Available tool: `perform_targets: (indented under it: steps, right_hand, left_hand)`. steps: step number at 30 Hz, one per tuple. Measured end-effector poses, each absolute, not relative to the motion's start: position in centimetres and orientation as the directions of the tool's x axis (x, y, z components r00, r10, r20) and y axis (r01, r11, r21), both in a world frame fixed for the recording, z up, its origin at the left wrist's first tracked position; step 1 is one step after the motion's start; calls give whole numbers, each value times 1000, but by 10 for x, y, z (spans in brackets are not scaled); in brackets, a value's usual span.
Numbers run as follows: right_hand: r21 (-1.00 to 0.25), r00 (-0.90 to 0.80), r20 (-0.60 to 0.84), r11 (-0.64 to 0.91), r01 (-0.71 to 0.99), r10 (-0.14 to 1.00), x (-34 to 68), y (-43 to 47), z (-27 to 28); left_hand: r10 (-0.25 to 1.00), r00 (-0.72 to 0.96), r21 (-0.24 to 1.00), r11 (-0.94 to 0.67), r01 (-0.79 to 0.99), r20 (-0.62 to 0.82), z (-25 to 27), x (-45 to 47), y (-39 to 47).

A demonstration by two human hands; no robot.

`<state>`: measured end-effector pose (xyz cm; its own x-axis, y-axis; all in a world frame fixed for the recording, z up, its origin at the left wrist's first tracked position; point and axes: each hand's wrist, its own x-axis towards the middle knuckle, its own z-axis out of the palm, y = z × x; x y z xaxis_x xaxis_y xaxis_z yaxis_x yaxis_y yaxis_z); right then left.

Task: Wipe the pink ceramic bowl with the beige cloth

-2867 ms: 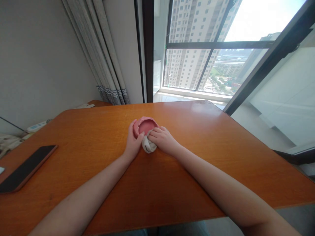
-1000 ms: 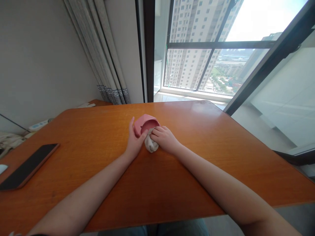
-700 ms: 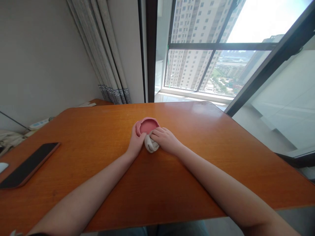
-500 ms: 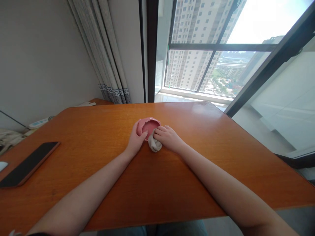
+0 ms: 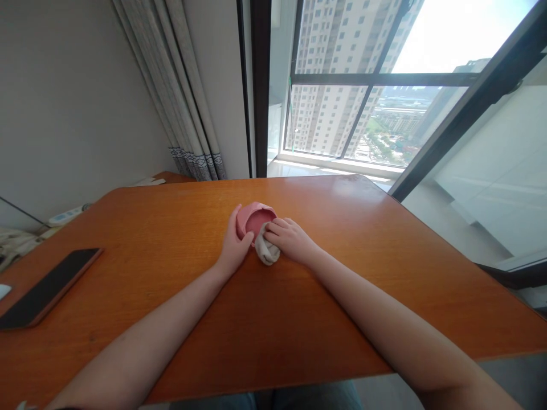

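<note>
Near the middle of the wooden table, my left hand [image 5: 234,244] grips the left side of a small pink bowl [image 5: 245,218], thumb at its near edge and fingers behind. The bowl is tilted, its hollow turned towards me. My right hand [image 5: 289,239] is closed on a crumpled whitish cloth [image 5: 267,251]. That cloth lies against the bowl's near right rim and hangs below my fingers. The fingertips of my right hand reach the rim, and part of the bowl is hidden by the cloth and fingers.
On the left of the wooden table [image 5: 171,228] lies a long flat black object with a reddish edge [image 5: 51,287]. A white object [image 5: 4,291] sits at the far left. Beyond the table are a grey curtain [image 5: 171,85] and a dark-framed window [image 5: 329,80].
The bowl appears turned slightly between my hands, with more of its outer left side showing. Both hands keep their hold, and the cloth has shifted a little. The whole view has moved slightly.
</note>
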<state>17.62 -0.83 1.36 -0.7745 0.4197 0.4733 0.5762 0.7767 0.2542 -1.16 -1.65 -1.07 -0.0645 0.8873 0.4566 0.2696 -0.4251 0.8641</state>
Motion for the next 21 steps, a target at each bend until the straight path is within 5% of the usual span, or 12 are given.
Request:
perform_targets:
  steps: [21]
  right_hand:
    - [284,-805,456,795,537,380,171,-11,17]
  left_hand:
    - [928,-149,935,-318,156,340,-8,-4,-21]
